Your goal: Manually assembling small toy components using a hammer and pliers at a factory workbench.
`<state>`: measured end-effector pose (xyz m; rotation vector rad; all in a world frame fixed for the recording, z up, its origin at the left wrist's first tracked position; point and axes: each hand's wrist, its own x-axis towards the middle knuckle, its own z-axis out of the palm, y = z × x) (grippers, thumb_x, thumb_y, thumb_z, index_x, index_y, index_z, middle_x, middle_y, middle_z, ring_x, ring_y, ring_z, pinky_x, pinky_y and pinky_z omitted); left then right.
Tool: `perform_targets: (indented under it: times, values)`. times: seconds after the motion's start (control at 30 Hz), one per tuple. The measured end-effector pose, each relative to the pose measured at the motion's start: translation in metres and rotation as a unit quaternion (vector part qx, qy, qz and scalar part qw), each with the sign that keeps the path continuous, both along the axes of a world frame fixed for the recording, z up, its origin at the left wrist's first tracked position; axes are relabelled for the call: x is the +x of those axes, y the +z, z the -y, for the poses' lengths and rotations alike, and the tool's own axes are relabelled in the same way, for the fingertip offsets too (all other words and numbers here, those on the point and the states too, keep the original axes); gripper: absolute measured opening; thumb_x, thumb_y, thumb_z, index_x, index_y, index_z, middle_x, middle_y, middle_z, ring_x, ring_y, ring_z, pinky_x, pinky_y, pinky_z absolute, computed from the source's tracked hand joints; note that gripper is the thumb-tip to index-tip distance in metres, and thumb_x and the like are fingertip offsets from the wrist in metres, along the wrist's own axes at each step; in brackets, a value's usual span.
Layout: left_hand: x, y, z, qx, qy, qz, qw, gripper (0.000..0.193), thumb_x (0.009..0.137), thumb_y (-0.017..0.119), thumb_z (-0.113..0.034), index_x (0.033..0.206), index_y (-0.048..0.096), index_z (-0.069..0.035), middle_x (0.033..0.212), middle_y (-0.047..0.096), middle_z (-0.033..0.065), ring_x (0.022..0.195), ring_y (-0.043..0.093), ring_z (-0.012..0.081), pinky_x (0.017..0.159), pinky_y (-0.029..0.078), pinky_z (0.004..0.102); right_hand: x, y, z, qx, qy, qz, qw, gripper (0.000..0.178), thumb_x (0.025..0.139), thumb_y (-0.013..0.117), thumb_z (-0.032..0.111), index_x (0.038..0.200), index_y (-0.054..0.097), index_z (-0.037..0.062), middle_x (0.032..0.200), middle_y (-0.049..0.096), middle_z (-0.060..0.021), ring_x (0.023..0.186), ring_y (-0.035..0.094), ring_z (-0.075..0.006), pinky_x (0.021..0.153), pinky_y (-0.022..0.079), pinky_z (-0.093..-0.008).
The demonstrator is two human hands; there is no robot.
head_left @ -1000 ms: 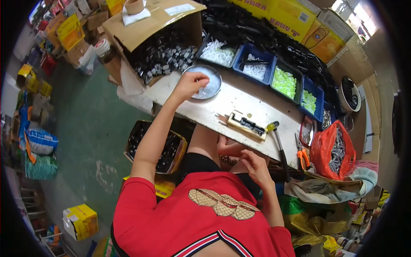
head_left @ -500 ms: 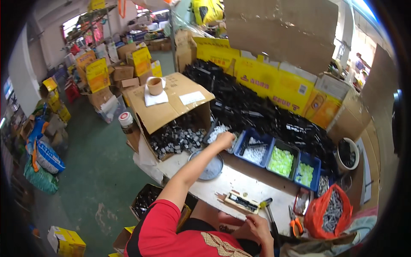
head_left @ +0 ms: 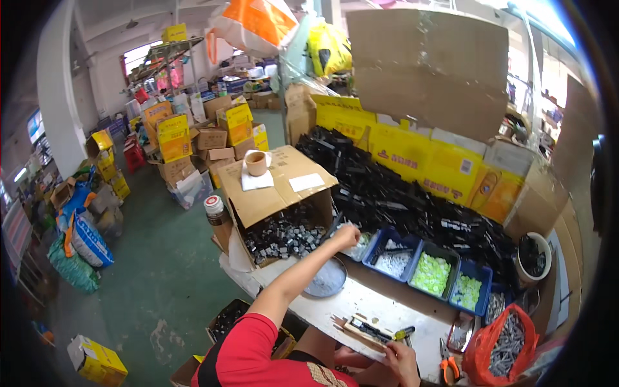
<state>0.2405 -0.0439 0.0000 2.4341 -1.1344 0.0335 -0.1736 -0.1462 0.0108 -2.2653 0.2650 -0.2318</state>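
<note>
My left hand (head_left: pixel 347 237) reaches over the leftmost bin, which holds small white parts (head_left: pixel 358 248). Its fingers are drawn together; whatever they grip is too small to make out. By the table's front edge, my right hand (head_left: pixel 401 358) has its fingers bent and pressed together beside a pale wooden fixture (head_left: pixel 351 329) with black parts (head_left: pixel 373 331) in it. What those fingers hold, if anything, cannot be seen. A yellow-and-black tool handle (head_left: pixel 404 333) lies just above the right hand. Below my left forearm is a round grey dish (head_left: pixel 327 278).
Blue bins (head_left: pixel 412 244) of white and light-green pieces stand rightward, before a heap of black parts (head_left: pixel 400 187). An open carton (head_left: pixel 284 164) of metal pieces bears a cup (head_left: pixel 256 164). Orange-handled pliers (head_left: pixel 449 367) and a red bag (head_left: pixel 472 355) of grey parts lie at right.
The whole view has shifted, so the table sits lower and further right. My left hand stays over the leftmost bin. My right hand has come closer to the fixture's right end.
</note>
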Motion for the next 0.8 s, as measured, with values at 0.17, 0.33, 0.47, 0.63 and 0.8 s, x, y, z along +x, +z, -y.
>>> perform_targets:
  times: [0.17, 0.33, 0.47, 0.63, 0.8]
  values:
    - [0.005, 0.013, -0.010, 0.017, 0.019, -0.014, 1.000, 0.015, 0.061, 0.057, -0.011, 0.072, 0.067, -0.007, 0.071, 0.062, 0.0155, 0.066, 0.062, 0.0253, 0.065, 0.049, 0.0353, 0.000, 0.007, 0.006, -0.036, 0.016, 0.037, 0.999, 0.012, 0.079, 0.054, 0.012, 0.085, 0.058, 0.0020, 0.083, 0.059, -0.0174, 0.077, 0.056, -0.0355, 0.066, 0.045, -0.0402]
    - [0.012, 0.025, -0.023, 0.118, 0.069, -0.033, 0.990, 0.018, 0.068, 0.057, -0.015, 0.075, 0.066, -0.001, 0.071, 0.062, 0.0187, 0.065, 0.062, 0.0270, 0.061, 0.048, 0.0366, -0.007, 0.023, 0.040, -0.096, -0.030, 0.041, 0.994, 0.015, 0.080, 0.056, 0.012, 0.089, 0.058, 0.0001, 0.078, 0.058, -0.0156, 0.072, 0.057, -0.0317, 0.064, 0.045, -0.0362]
    - [0.036, -0.005, -0.032, -0.006, 0.047, 0.030, 0.998, 0.016, 0.065, 0.068, -0.016, 0.075, 0.067, -0.004, 0.076, 0.057, 0.0136, 0.073, 0.059, 0.0283, 0.067, 0.047, 0.0350, -0.030, 0.037, 0.082, -0.139, -0.167, 0.067, 0.974, 0.016, 0.079, 0.057, 0.010, 0.090, 0.059, -0.0013, 0.083, 0.060, -0.0150, 0.076, 0.059, -0.0294, 0.066, 0.045, -0.0346]
    - [0.019, 0.000, -0.033, -0.126, 0.041, -0.076, 0.988, 0.015, 0.069, 0.067, -0.013, 0.078, 0.066, -0.001, 0.071, 0.062, 0.0098, 0.065, 0.059, 0.0179, 0.061, 0.046, 0.0297, -0.070, 0.078, 0.124, -0.244, -0.354, 0.125, 0.894, 0.012, 0.079, 0.055, 0.007, 0.087, 0.059, 0.0002, 0.081, 0.059, -0.0147, 0.076, 0.058, -0.0309, 0.066, 0.046, -0.0361]
    - [0.010, 0.005, -0.044, -0.164, 0.032, -0.140, 0.976, 0.016, 0.071, 0.064, -0.008, 0.086, 0.065, -0.001, 0.063, 0.061, 0.0041, 0.056, 0.055, 0.0093, 0.054, 0.044, 0.0236, -0.089, 0.075, 0.203, -0.375, -0.359, 0.020, 0.855, 0.018, 0.079, 0.052, 0.008, 0.093, 0.059, 0.0012, 0.090, 0.059, -0.0165, 0.082, 0.057, -0.0338, 0.072, 0.045, -0.0398]
